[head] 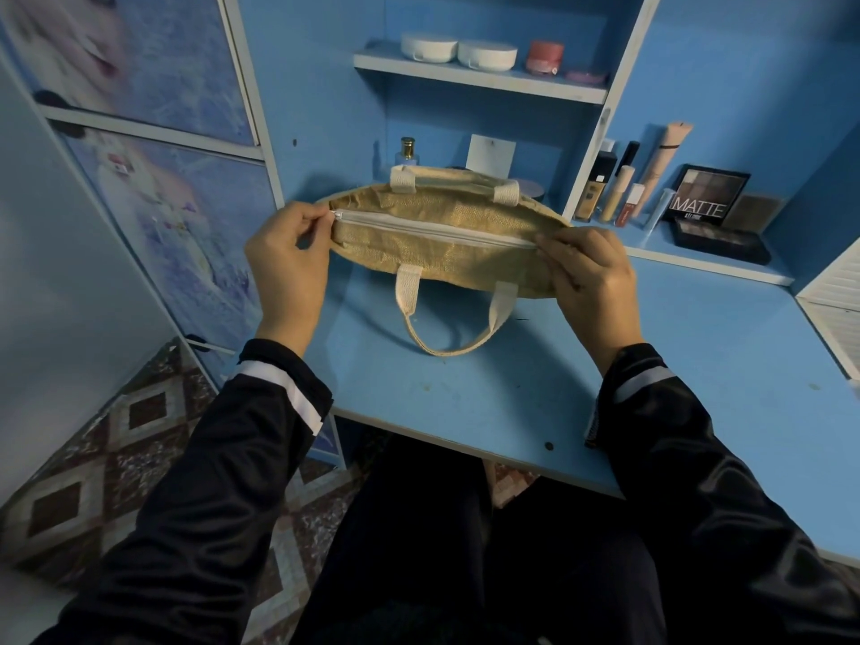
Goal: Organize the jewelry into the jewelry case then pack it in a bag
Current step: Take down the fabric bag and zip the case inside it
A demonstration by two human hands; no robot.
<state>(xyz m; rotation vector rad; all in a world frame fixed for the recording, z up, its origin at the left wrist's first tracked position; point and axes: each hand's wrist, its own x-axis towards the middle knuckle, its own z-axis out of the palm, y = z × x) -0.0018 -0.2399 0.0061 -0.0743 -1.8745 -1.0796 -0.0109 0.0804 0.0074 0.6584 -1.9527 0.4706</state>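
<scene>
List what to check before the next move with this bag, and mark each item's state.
1. Zipper closed: ok where it shows; its right end is hidden under fingers.
2. Left hand grip on the zipper's left end: ok, pinching it.
3. Right hand grip on the bag: ok, holds the right end.
4. Jewelry case inside the bag: cannot tell, none in view.
5. Near handle free: ok, it hangs loose toward the desk.
</scene>
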